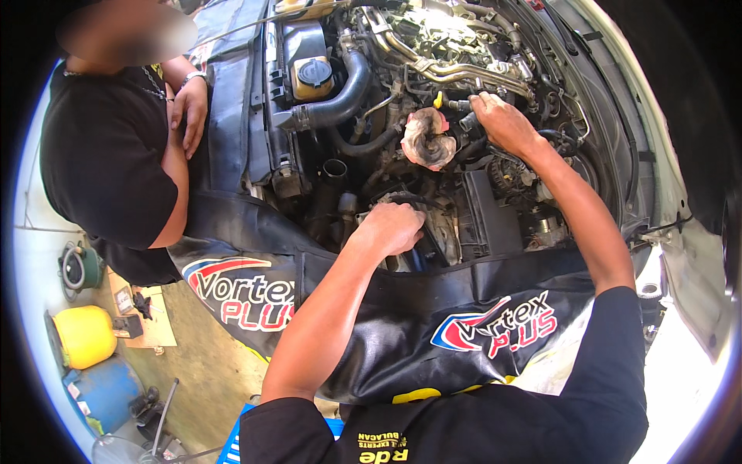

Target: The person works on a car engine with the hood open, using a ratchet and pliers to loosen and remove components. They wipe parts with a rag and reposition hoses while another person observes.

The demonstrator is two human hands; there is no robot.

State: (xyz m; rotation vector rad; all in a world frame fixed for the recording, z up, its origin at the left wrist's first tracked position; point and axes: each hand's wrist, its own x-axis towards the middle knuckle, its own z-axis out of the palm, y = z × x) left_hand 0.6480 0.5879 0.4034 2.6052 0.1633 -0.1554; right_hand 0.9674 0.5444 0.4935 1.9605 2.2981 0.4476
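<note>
My right hand (502, 120) reaches into the engine bay (541, 197), fingertips closed at a small fitting beside the yellow dipstick handle (437, 100); what exactly they hold is unclear. Left of that hand, a stained pink-and-white rag (428, 139) rests bunched on the hoses. My left hand (393, 229) is curled at the front of the bay, near a dark hose (417, 199) and a long black box (487, 216); whatever its fingers grip is hidden under it.
A co-worker in a black shirt (108, 162) stands at the left, hands at the edge. Black fender covers (355, 309) drape the car. An orange-tinted reservoir (312, 81) sits upper left. A yellow container (85, 336) and blue drum (104, 394) stand low at left.
</note>
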